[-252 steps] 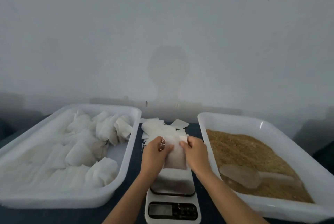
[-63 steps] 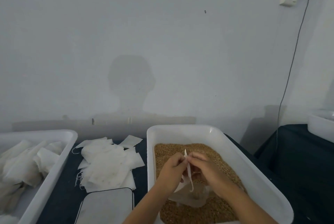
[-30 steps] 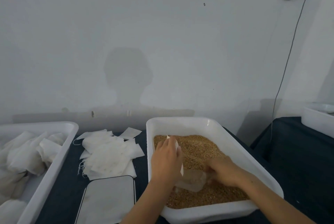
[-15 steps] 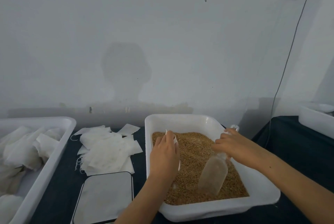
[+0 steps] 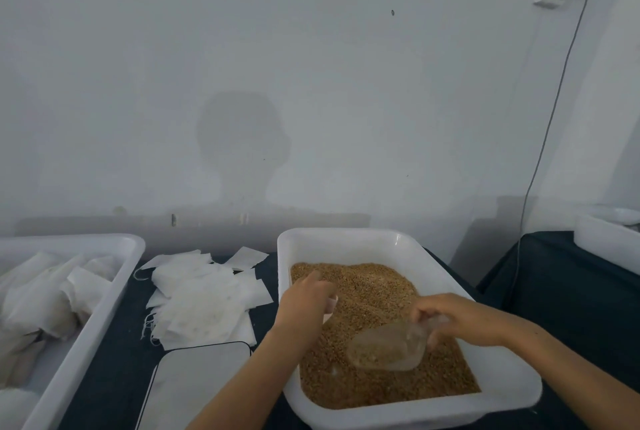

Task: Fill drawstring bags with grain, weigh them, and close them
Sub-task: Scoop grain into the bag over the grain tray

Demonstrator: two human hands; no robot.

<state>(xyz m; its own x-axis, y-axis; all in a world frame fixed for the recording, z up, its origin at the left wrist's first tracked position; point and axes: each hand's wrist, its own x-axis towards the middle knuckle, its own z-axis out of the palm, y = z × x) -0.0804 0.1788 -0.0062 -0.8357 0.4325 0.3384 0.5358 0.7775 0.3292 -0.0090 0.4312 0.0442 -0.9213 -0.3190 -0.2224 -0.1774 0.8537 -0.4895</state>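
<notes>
Scooping grain at the white tub, a bag in the other hand.

From the head camera: the right hand (image 5: 460,320), at about four o'clock in the frame, has its fingers curled round the handle of a clear plastic scoop (image 5: 388,348), whose bowl lies tilted on the grain (image 5: 363,294) with some grain inside it. The left hand (image 5: 306,305) hovers over the tub (image 5: 346,239) near its nine o'clock wall, fingers curled and pinching a small white bag (image 5: 330,306), most of it hidden behind the hand. At nine o'clock of the tub a loose pile of empty bags (image 5: 204,298) lies on the dark tabletop (image 5: 114,381); at about seven o'clock of it sits the scale (image 5: 197,388). At far left, a second tub (image 5: 86,332) holds filled bags (image 5: 52,294).
</notes>
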